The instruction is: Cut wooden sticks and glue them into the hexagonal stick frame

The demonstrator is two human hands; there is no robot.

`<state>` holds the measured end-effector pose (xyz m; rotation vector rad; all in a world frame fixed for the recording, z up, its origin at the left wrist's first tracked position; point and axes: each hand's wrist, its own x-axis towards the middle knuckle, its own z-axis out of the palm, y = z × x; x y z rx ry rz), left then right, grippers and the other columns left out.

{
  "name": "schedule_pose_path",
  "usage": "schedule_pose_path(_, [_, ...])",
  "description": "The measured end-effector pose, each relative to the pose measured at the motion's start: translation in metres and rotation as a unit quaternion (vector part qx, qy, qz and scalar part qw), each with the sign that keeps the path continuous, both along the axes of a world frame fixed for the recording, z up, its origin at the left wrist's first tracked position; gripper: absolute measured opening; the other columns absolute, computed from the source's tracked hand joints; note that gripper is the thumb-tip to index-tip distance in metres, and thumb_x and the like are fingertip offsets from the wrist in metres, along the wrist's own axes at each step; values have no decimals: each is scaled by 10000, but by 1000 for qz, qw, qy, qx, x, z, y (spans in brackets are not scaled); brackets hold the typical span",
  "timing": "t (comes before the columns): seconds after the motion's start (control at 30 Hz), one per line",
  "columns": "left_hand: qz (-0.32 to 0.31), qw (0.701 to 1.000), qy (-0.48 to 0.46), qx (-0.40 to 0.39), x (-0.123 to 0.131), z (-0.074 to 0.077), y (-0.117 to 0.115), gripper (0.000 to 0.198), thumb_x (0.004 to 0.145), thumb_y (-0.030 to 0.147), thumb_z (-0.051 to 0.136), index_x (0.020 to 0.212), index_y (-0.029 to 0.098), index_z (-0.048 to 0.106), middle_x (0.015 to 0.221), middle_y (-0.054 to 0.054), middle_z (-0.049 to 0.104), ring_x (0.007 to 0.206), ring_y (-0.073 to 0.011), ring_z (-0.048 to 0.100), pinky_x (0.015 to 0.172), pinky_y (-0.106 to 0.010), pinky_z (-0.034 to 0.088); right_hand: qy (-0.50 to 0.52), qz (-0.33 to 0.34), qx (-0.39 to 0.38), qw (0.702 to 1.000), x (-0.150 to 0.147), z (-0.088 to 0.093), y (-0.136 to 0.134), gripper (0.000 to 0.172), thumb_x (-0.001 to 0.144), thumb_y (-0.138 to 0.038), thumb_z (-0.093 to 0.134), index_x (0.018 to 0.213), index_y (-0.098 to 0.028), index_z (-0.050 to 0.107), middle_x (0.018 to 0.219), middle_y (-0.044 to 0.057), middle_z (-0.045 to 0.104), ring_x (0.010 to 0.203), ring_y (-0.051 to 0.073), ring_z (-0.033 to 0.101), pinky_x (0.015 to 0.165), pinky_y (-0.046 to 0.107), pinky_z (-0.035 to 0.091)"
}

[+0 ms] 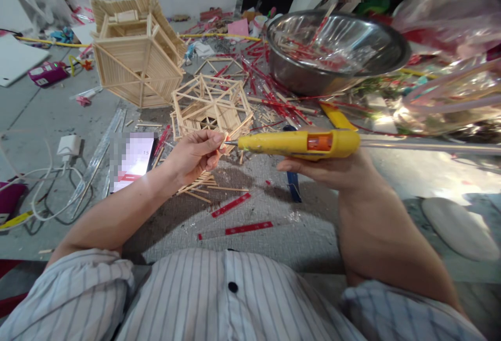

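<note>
My right hand (324, 169) grips a yellow glue gun (301, 144) held level, its metal nozzle pointing left. The nozzle tip touches a short wooden stick (225, 141) pinched between thumb and fingers of my left hand (195, 156). Both hands hover above a grey mat (250, 216). Just beyond my left hand lies an open frame of wooden sticks (209, 104). Loose sticks (199, 184) lie on the mat under my left wrist.
A finished hexagonal stick lantern (136, 51) stands at the back left. A steel bowl (336, 49) with sticks sits back right, red strips (274, 96) scattered before it. A phone (131, 161), a white charger (68, 147) with cable, and plastic bags (450, 85) lie around.
</note>
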<state>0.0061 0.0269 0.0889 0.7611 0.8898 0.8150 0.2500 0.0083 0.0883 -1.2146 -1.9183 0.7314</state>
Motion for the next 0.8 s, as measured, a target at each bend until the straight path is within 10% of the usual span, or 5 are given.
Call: schedule_pose_path(0.8, [-3, 999, -48, 20, -1, -3, 0, 194, 830, 111, 627, 642, 121, 580, 559, 17, 615, 339, -26, 449, 363, -136, 355, 31, 6, 40, 999, 4, -12, 2, 445, 634, -668, 709, 829, -269, 675, 754, 3, 713, 694, 214, 693, 645, 345, 606])
